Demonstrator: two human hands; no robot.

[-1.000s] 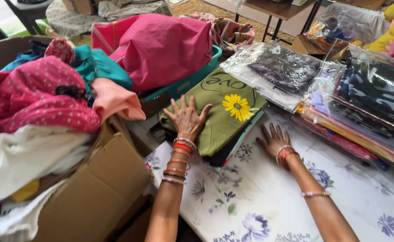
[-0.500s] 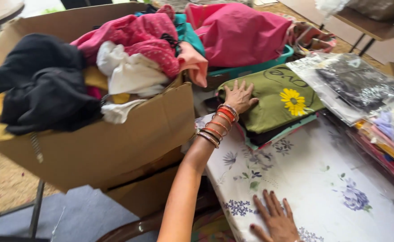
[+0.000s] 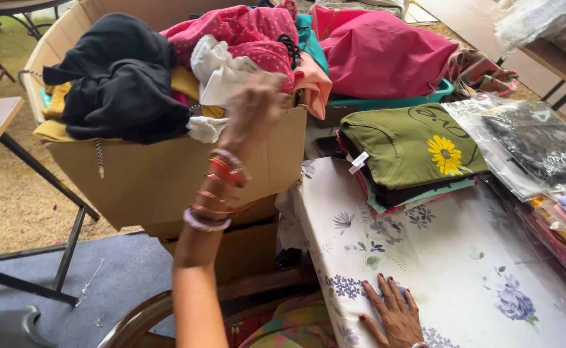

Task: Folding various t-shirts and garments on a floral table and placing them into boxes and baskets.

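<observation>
- At the near edge of the cardboard box [image 3: 167,174], the left hand [image 3: 252,109] is raised and motion-blurred, close to a white garment [image 3: 222,67]; I cannot tell whether its fingers grip anything.
- Near right, the right hand [image 3: 392,316] lies flat, fingers spread, on the floral tablecloth [image 3: 463,258], holding nothing.
- Judged step: reaching into the heaped clothes for a piece.
- A next move would call for a firm pinch on one garment among tangled neighbours.
- Folded green T-shirt [image 3: 405,145] sits right, apart.

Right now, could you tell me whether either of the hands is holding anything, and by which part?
Nothing is clearly held. The left hand, blurred, is raised at the clothes in the cardboard box; a grip cannot be told. The right hand lies flat on the floral tablecloth.
</observation>
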